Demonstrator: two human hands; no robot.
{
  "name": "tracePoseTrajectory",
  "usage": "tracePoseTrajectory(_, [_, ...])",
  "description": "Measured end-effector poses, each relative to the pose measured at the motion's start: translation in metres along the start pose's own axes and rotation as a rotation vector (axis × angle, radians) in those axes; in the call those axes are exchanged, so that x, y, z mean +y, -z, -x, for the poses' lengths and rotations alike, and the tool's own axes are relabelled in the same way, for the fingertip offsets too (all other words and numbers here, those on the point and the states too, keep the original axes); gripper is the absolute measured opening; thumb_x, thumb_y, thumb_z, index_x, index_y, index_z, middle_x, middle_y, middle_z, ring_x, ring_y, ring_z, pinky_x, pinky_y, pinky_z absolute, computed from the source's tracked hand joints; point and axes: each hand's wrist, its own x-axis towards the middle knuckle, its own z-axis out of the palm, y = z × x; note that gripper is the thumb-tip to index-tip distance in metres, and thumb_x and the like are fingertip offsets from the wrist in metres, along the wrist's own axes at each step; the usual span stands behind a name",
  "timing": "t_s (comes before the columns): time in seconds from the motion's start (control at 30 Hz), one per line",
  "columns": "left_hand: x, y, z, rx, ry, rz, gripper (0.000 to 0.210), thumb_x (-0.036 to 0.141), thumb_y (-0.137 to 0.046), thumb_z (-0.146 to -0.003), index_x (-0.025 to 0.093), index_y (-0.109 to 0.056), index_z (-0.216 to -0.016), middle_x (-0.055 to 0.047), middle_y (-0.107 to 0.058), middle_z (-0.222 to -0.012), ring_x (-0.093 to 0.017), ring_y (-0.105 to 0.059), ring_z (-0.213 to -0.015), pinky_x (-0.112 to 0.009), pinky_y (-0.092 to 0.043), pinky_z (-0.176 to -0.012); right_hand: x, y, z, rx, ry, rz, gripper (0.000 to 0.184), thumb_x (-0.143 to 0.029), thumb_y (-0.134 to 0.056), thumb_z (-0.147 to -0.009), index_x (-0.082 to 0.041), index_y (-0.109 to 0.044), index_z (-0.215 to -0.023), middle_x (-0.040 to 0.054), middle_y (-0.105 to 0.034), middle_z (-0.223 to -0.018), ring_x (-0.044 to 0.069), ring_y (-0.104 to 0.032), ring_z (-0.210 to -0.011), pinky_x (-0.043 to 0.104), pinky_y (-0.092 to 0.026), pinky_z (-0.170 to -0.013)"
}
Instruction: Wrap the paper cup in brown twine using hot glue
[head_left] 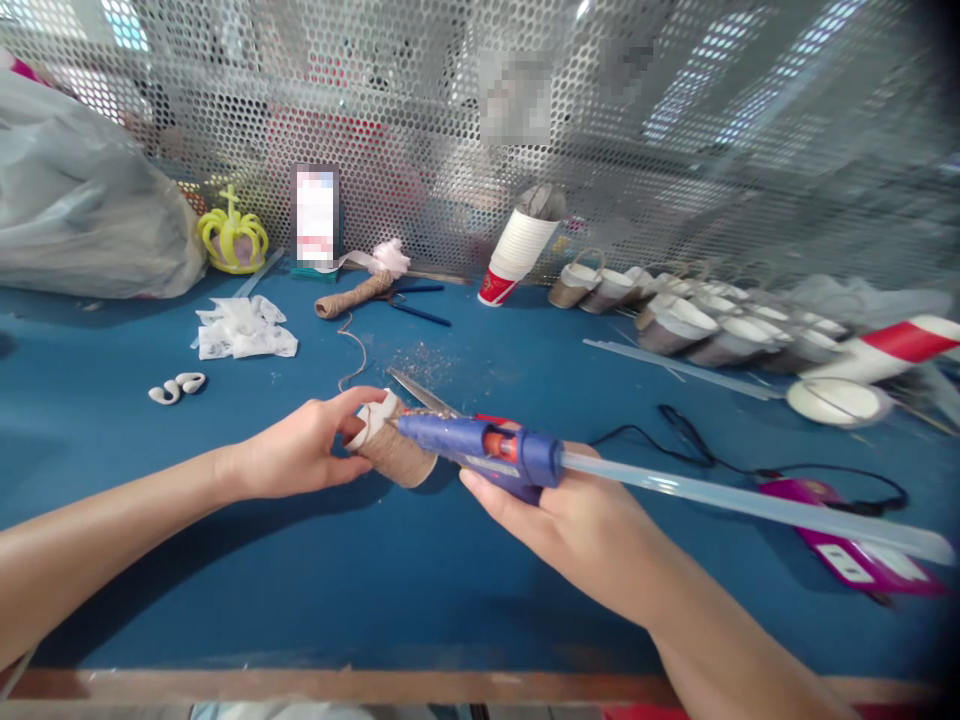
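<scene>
My left hand (304,445) grips a small paper cup (401,450) wound with brown twine, lying tilted with its white end toward my fingers. In my right hand (577,510) is a blue glue gun (480,445), its nozzle at the twine-covered side of the cup. A long clear glue stick (750,505) sticks out of the gun's back end. Scissors (420,390) lie behind the cup, their handles partly hidden by the gun. From the cup a strand of twine (364,350) runs back to a twine roll (352,297).
Several twine-wrapped cups (675,325) stand at the back right, beside loose glue sticks (682,370). A leaning stack of paper cups (517,250), pliers (420,305), a phone (315,215) and a yellow crown (232,240) sit along the mesh. A purple power strip (847,540) lies right.
</scene>
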Motion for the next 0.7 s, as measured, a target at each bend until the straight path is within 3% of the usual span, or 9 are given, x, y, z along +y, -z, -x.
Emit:
tracePoseTrajectory(0.23, [-0.001,0.001,0.0,-0.007,0.001,0.015,0.057,0.016,-0.055,-0.072,0.015,-0.033,-0.125,-0.003,-0.071,-0.088,-0.013,-0.061,-0.066,-0.021,-0.042,-0.059,-0.012,-0.001,-0.002,0.005,-0.156,-0.138,0.013,-0.025,-0.05,-0.081,-0.019,-0.061,-0.078,0.0039,-0.066,-0.072,0.016,-0.063,-0.066,0.023,-0.051,-0.059])
tracePoseTrajectory(0.43, [0.0,0.0,0.0,0.001,0.003,-0.009,0.058,0.016,-0.055,-0.072,0.015,-0.033,-0.125,-0.002,-0.071,-0.087,-0.012,-0.059,-0.063,-0.021,-0.042,-0.058,-0.01,-0.002,0.0,-0.004,-0.159,-0.142,0.013,-0.026,-0.05,-0.081,-0.02,-0.061,-0.077,0.0041,-0.067,-0.073,0.017,-0.063,-0.068,0.025,-0.051,-0.061])
tracePoseTrajectory(0.57, [-0.001,0.001,0.0,0.0,-0.008,-0.007,0.056,0.016,-0.055,-0.072,0.016,-0.035,-0.124,-0.001,-0.07,-0.086,-0.012,-0.06,-0.065,-0.022,-0.043,-0.062,-0.004,0.002,-0.003,-0.021,-0.19,-0.145,0.014,-0.026,-0.051,-0.08,-0.021,-0.064,-0.078,0.0038,-0.069,-0.074,0.021,-0.065,-0.075,0.03,-0.051,-0.073])
tracePoseTrajectory(0.7, [0.001,0.001,-0.001,-0.009,0.006,0.012,0.056,0.016,-0.055,-0.071,0.015,-0.035,-0.124,-0.002,-0.07,-0.085,-0.014,-0.062,-0.069,-0.022,-0.043,-0.06,0.002,0.005,-0.009,-0.081,-0.277,-0.22,0.016,-0.026,-0.049,-0.082,-0.023,-0.065,-0.081,0.0003,-0.07,-0.078,0.018,-0.065,-0.072,0.027,-0.051,-0.069])
